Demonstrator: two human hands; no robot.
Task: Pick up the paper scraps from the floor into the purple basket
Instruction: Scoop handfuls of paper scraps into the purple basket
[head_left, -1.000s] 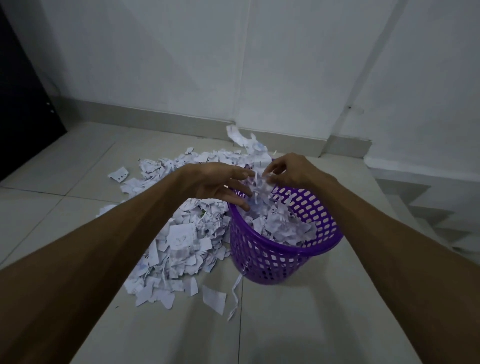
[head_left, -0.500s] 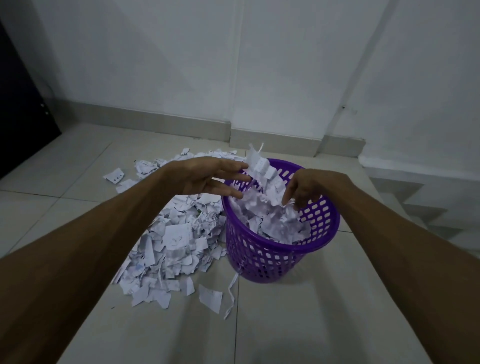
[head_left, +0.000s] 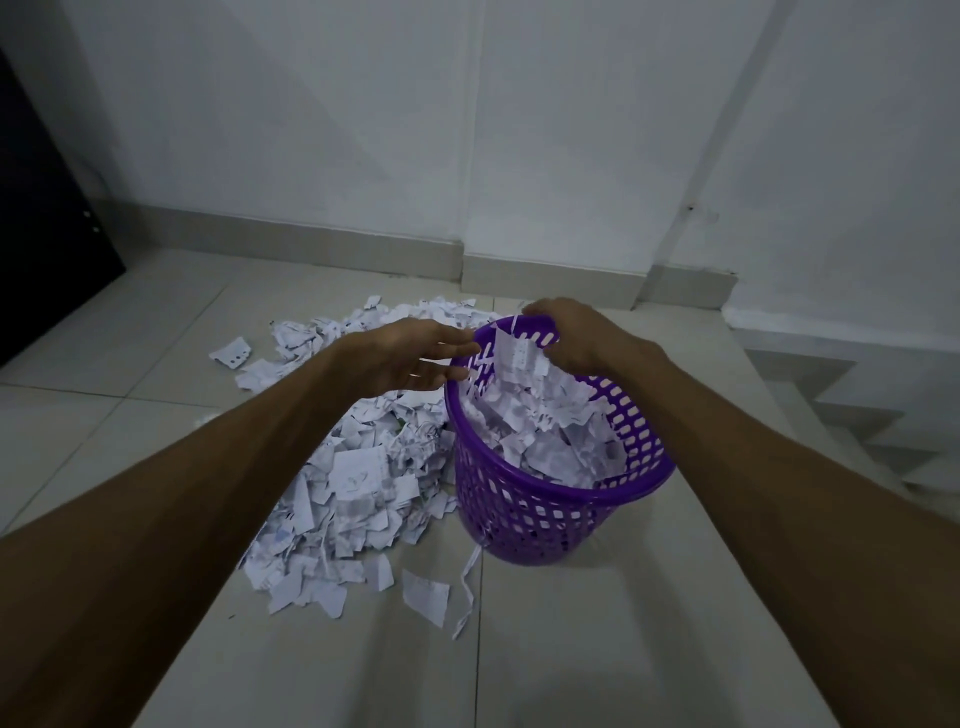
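Both hands are up at the purple basket (head_left: 550, 499) now, and this looks like the drop. The left hand (head_left: 410, 358) hovers just outside the near-left rim, grip released, fingers spread flat, nothing in it. The right hand (head_left: 571, 338) sits over the far rim, curled, with a paper slip (head_left: 511, 358) hanging at its fingertips; whether it pinches that slip or has just let go, I cannot tell.

To do this well: keep the hands low over the opening so light pieces fall inside, shake the fingers clean, then scoop from the heap's edge with both palms.

The count: one basket, well filled with scraps; two hands; one big pile of paper scraps (head_left: 358, 478) on the floor (head_left: 597, 649) touching the basket's left side, too many to number, with loose strays at its edges.
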